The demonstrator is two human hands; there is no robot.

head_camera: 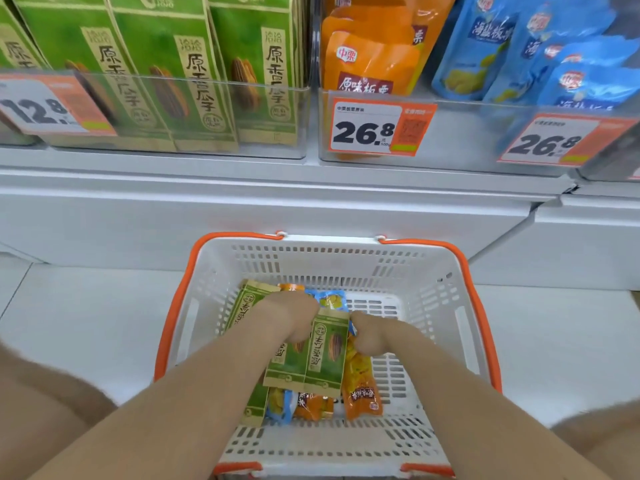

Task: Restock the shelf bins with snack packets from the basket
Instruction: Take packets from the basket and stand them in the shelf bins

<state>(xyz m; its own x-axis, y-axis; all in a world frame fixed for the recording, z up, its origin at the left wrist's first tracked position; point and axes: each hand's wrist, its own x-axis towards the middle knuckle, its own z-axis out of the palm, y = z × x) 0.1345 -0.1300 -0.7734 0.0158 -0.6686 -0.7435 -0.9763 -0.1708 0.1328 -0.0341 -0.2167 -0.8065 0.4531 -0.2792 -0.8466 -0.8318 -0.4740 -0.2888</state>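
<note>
While both hands reach into it, the basket (pixel 433 282) stands on the floor (pixel 86 323) below the shelf (pixel 277 209), and 2 green packets (pixel 327 355) are lifted side by side above its load. The left hand (pixel 292 317) curls over the top of the left one. The right hand (pixel 372 336) pinches the top right corner of the other (the fingertips of both are tucked out of sight). Their print reads upside down from here, and a sunflower seed picture shows.

Under them lie a third green packet (pixel 242 306), a blue packet (pixel 332 299) and orange packets (pixel 362 386), partly covered by the arms.

Up on the shelf, the left bin (pixel 270 150) holds upright green packs (pixel 166 64) marked 洽洽 and 原香瓜子, behind a price tag (pixel 45 109) reading 12.8. The right bin (pixel 467 140) holds orange packs (pixel 370 60) with a 中栗 logo and 原味板栗, tagged 26.8 (pixel 377 128). Beside them are blue packs (pixel 519 53) whose lettering is only partly legible, 海盐板. A second 26.8 tag (pixel 550 142) hangs there, its small print blurred. All the pack tops are cut off by the frame.
</note>
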